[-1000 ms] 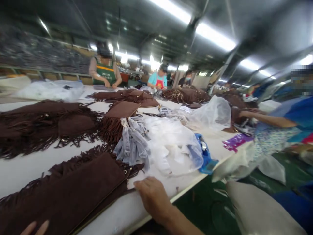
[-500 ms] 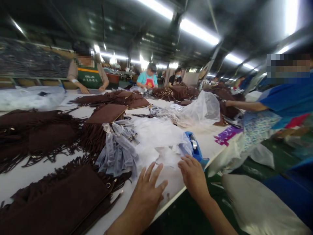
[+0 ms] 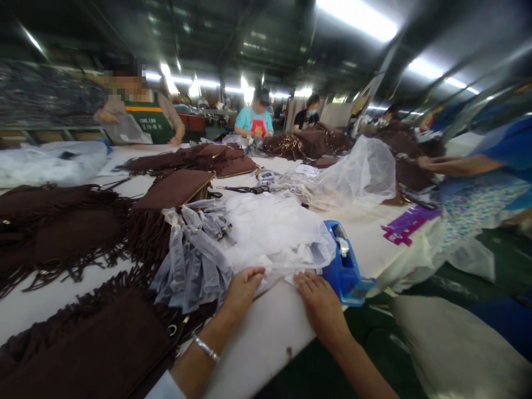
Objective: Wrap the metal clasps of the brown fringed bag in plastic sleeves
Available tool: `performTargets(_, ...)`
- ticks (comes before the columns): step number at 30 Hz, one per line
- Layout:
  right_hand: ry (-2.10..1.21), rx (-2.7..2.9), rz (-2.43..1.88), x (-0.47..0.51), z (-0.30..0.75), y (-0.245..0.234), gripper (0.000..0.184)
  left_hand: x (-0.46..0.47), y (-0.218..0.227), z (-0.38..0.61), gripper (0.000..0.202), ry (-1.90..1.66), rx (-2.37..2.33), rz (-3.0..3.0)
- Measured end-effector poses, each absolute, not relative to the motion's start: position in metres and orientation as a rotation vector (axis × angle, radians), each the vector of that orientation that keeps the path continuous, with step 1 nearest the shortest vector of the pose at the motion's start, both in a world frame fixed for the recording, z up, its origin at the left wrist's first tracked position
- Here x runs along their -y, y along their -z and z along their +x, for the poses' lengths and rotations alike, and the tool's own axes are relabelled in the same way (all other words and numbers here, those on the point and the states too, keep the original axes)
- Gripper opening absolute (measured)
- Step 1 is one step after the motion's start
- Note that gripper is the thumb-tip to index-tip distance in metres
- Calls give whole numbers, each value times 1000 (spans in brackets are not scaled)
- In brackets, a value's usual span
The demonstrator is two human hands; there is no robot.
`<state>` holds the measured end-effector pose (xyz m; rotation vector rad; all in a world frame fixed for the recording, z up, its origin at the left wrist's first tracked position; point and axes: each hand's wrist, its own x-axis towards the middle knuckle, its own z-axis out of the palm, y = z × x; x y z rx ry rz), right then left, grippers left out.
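Note:
A clear plastic bag (image 3: pixel 266 221) with white paper-like pieces inside lies on the white table (image 3: pixel 278 327) in front of me. My left hand (image 3: pixel 243 291) is closed at its near left edge, thumb and fingers pinched together. At the near right edge is my right hand (image 3: pixel 320 302), fingers pressed together over the bag's rim beside a white scrap; its thumb is hidden. A blue tape dispenser (image 3: pixel 347 271) stands just right of that hand. Left of the bag lies a bundle of plastic-wrapped straps (image 3: pixel 193 255).
Dark brown fringed bags (image 3: pixel 95 338) cover the table's left side. A purple printed piece (image 3: pixel 409 224) lies near the right edge. Another clear plastic bag (image 3: pixel 361 172) stands farther back. Several co-workers are around the table, one in a green apron (image 3: pixel 155 119).
My spread hands have come down onto the plastic bag's near edge and closed there. The blue tape dispenser shows more fully. The co-worker in green has raised a clear sheet.

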<state>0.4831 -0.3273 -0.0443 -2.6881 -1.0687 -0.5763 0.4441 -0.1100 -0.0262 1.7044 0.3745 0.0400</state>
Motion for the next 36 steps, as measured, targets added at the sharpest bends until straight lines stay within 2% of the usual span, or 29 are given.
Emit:
performTargets(4, 518, 1057, -2659, 326, 488, 43, 36, 113, 25, 440, 35, -82, -344, 1714)
performTargets(9, 482, 839, -2572, 330, 488, 43, 20, 123, 15, 430, 29, -201, -239, 1778)
performTargets(16, 286, 786, -2487, 331, 493, 43, 23, 126, 7, 428, 27, -283, -168, 1906)
performTargets(23, 105, 691, -2466, 331, 495, 35, 14, 127, 11, 427, 31, -318, -7, 2027)
performTargets(27, -41, 711, -2428, 335, 498, 28, 22, 136, 21, 425, 47, -307, 331, 2379)
performTargets(31, -113, 758, -2383, 346, 484, 12, 27, 142, 38, 426, 38, -248, 436, 2538)
performTargets(36, -360, 496, -1960, 346, 448, -18, 28, 134, 34, 427, 34, -153, 379, 2212)
